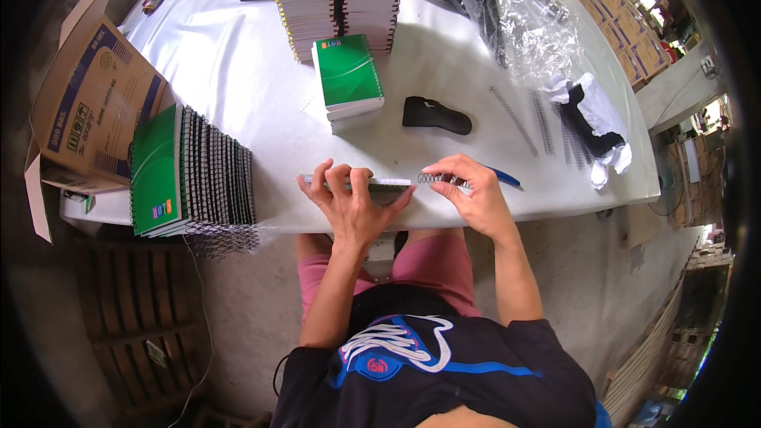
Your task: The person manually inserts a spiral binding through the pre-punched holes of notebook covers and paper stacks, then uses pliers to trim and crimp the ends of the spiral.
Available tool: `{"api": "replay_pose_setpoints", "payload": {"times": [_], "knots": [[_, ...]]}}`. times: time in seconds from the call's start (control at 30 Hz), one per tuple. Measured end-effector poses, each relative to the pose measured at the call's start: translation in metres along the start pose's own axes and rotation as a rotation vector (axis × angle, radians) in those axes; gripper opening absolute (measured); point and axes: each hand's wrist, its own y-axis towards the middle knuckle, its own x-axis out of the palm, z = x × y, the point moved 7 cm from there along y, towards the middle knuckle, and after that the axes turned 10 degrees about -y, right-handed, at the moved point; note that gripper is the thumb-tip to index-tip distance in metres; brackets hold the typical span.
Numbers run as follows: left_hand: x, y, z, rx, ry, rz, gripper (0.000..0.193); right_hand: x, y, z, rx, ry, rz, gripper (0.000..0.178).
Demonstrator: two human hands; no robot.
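Though narrow, right grip (476, 192) on coil (429, 178)

Bright light washes the white-covered table (265, 107), glaring at its upper left; crumpled clear plastic (543, 36) glints. The concrete floor (250, 293) looks dimmer. Fisheye distortion bends edges toward black corners.

From the wearer's head, a fisheye view looks steeply down at close range on left hand (346, 200), right hand (474, 194) and table (258, 95).

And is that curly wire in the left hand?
No, the right hand pinches the curly wire, while the left hand holds a paper pad.
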Motion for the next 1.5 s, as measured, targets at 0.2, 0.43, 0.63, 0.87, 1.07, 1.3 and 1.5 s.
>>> {"api": "replay_pose_setpoints", "payload": {"times": [0.2, 0.43, 0.63, 0.87, 1.07, 1.3, 1.5], "knots": [[0.005, 0.0, -0.003, -0.029, -0.014, 0.017, 0.056, 0.005, 0.004, 0.004, 0.112, 0.06, -0.03, 0.022], [0.006, 0.004, 0.0, 0.022, -0.053, 0.018, 0.053, 0.002, 0.006, 0.003, 0.003, 0.0, 0.036, 0.03], [0.005, 0.005, 0.002, -0.001, -0.01, 0.014, 0.052, 0.006, 0.011, 0.002, -0.032, 0.007, 0.121, 0.03], [0.007, 0.007, -0.003, -0.038, 0.013, -0.046, 0.059, 0.018, 0.012, 0.013, 0.069, 0.179, -0.279, 0.03], [0.002, 0.005, -0.005, -0.023, -0.144, -0.086, 0.069, 0.012, 0.013, 0.002, 0.241, 0.252, -0.36, 0.041], [0.002, -0.004, -0.005, 0.067, -0.114, -0.168, 0.062, 0.01, -0.002, -0.002, -0.149, -0.038, -0.287, 0.037], [-0.005, 0.01, -0.011, -0.016, -0.227, -0.118, 0.054, 0.007, 0.039, 0.019, -0.074, -0.107, -0.463, 0.036]]}}
